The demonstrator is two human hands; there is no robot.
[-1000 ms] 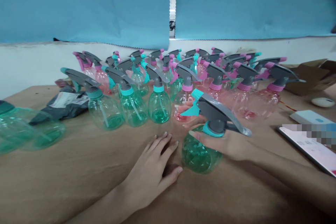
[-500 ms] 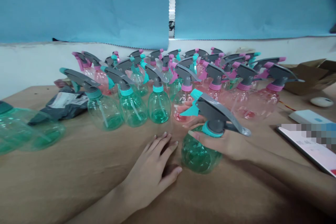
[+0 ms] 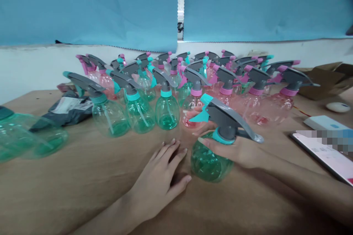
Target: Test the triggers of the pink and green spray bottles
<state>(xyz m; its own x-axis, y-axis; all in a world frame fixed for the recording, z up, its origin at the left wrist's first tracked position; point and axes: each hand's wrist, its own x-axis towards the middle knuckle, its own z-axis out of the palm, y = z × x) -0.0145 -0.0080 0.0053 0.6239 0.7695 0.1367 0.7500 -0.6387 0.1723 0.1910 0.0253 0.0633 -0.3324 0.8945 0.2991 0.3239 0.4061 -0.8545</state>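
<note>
My right hand (image 3: 234,150) is wrapped round the neck and upper body of a green spray bottle (image 3: 211,163) with a grey and turquoise spray head, near the table's middle. The bottle stands roughly upright, its nozzle towards the left. Just left of it, my left hand (image 3: 164,176) lies palm down on the wooden table (image 3: 91,180), fingers spread and holding nothing. Beyond my hands stand a green bottle (image 3: 167,112) with a turquoise collar and a pink bottle (image 3: 195,104) with a pink collar, which my right fingers partly cover.
Several more green and pink spray bottles fill the back. More green bottles (image 3: 49,137) stand at the left edge, near a dark plastic package (image 3: 68,108). At the right are a phone (image 3: 322,154), a white box (image 3: 325,122), a white mouse (image 3: 338,107) and a cardboard box (image 3: 317,80).
</note>
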